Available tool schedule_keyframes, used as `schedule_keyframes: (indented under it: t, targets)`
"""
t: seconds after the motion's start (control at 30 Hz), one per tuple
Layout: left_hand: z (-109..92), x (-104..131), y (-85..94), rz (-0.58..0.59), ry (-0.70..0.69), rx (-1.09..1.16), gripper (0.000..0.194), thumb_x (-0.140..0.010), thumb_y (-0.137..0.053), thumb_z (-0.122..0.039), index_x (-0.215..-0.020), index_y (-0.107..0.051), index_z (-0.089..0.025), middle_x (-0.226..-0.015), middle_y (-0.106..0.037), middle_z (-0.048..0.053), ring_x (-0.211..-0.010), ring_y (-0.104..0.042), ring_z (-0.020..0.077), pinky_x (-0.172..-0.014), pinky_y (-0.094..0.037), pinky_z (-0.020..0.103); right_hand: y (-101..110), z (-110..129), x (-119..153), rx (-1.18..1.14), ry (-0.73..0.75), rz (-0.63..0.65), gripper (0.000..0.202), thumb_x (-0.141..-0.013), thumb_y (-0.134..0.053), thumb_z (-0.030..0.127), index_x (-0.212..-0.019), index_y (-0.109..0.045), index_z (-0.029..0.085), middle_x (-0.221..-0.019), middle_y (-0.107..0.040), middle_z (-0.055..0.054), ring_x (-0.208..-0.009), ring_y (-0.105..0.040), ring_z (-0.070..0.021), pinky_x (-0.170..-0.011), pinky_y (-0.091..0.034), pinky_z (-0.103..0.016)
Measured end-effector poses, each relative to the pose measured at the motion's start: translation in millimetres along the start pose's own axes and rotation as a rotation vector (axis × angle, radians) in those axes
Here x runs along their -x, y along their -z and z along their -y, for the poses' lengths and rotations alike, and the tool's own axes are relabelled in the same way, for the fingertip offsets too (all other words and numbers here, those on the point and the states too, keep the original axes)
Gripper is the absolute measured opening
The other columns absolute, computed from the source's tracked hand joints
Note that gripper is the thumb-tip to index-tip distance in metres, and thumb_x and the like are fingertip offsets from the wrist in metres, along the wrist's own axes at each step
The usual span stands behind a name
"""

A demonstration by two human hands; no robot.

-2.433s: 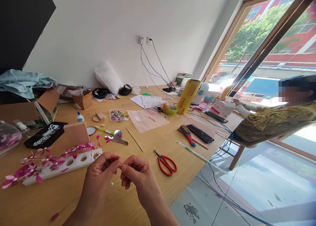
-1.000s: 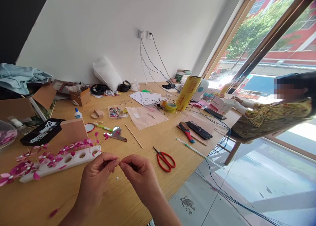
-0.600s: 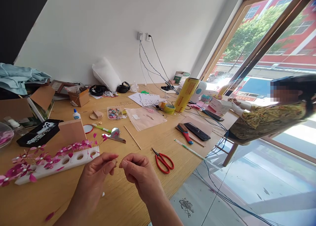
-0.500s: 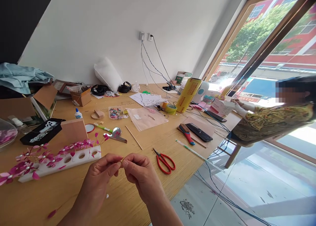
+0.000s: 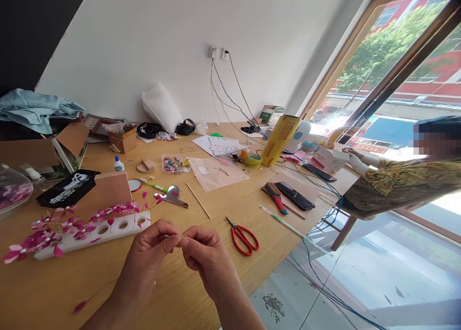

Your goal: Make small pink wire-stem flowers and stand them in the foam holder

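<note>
My left hand (image 5: 153, 250) and my right hand (image 5: 205, 253) meet fingertip to fingertip above the wooden table. Both are closed in a pinch on a thin gold-coloured wire, now mostly hidden by the fingers. A magenta petal (image 5: 80, 306) on a fine wire stem lies left of my left forearm; where its stem ends is hidden. Beyond my left hand, magenta wire flowers (image 5: 82, 229) stand and lean in a white block with round holes (image 5: 139, 223). Red-handled pliers (image 5: 245, 238) lie just right of my right hand.
A wooden stick (image 5: 198, 200), a metal clip (image 5: 175, 195) and a bead box (image 5: 172, 164) lie beyond my hands. A brush (image 5: 276, 198) and black case (image 5: 295, 195) are farther right. Cables (image 5: 324, 284) run over the floor. A person (image 5: 414, 176) sits at the right.
The view has shifted slightly, so the table's things appear a little farther right. My hands stay pinched together, and the bit of wire between the fingertips shows less than before.
</note>
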State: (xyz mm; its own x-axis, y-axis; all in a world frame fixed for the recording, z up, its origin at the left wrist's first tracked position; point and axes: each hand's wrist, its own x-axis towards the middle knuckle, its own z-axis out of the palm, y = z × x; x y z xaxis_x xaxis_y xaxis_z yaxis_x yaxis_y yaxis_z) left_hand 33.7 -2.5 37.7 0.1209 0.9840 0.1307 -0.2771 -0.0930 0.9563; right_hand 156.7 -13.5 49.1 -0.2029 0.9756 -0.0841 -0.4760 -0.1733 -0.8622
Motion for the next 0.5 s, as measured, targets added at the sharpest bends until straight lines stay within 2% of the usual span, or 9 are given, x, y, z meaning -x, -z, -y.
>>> schedule_keyframes:
  t: [0.07, 0.2, 0.37, 0.43, 0.5]
  targets:
    - [0, -2, 2.7, 0.008, -0.034, -0.017, 0.019, -0.069, -0.068, -0.031, -0.056, -0.059, -0.02, -0.062, -0.046, -0.004, -0.061, -0.04, 0.0107, -0.057, -0.035, 0.02, 2, -2, -2, 0.025, -0.004, 0.009, 0.024, -0.06, -0.073, 0.034, -0.055, -0.06, 0.014, -0.041, -0.043, 0.007, -0.039, -0.028, -0.0031, -0.041, -0.017, -0.02]
    - [-7, -5, 10.2, -0.011, -0.089, -0.078, 0.023, -0.069, -0.068, -0.031, -0.054, -0.056, -0.018, -0.075, -0.052, -0.001, -0.079, -0.047, 0.014, -0.068, -0.038, 0.022, 4, -2, -6, 0.146, -0.013, 0.063, 0.026, -0.059, -0.072, 0.039, -0.056, -0.061, 0.016, -0.043, -0.049, 0.005, -0.04, -0.036, -0.0053, -0.042, -0.022, -0.021]
    - [-26, -5, 19.6, -0.033, 0.012, 0.063, 0.021, -0.071, -0.067, -0.034, -0.062, -0.054, -0.019, -0.07, -0.059, -0.002, -0.06, -0.05, 0.0099, -0.052, -0.039, 0.02, 6, 2, -8, 0.309, 0.001, 0.114, 0.022, -0.061, -0.07, 0.037, -0.056, -0.064, 0.017, -0.048, -0.052, 0.004, -0.049, -0.038, -0.0073, -0.051, -0.027, -0.022]
    - [-35, -5, 24.4, -0.043, 0.024, 0.104, 0.023, -0.07, -0.069, -0.034, -0.063, -0.053, -0.019, -0.067, -0.06, -0.002, -0.063, -0.053, 0.0118, -0.052, -0.041, 0.02, 8, 1, -9, 0.372, -0.03, 0.125, 0.022, -0.063, -0.069, 0.037, -0.055, -0.065, 0.017, -0.048, -0.05, 0.004, -0.048, -0.033, -0.0072, -0.049, -0.024, -0.022]
    - [-44, -6, 30.6, -0.05, -0.021, 0.125, 0.025, -0.069, -0.07, -0.034, -0.062, -0.052, -0.019, -0.061, -0.057, -0.003, -0.063, -0.053, 0.0117, -0.054, -0.043, 0.02, 11, -2, -9, 0.412, -0.065, 0.134, 0.022, -0.063, -0.068, 0.037, -0.056, -0.065, 0.017, -0.047, -0.049, 0.004, -0.047, -0.03, -0.0072, -0.047, -0.021, -0.022]
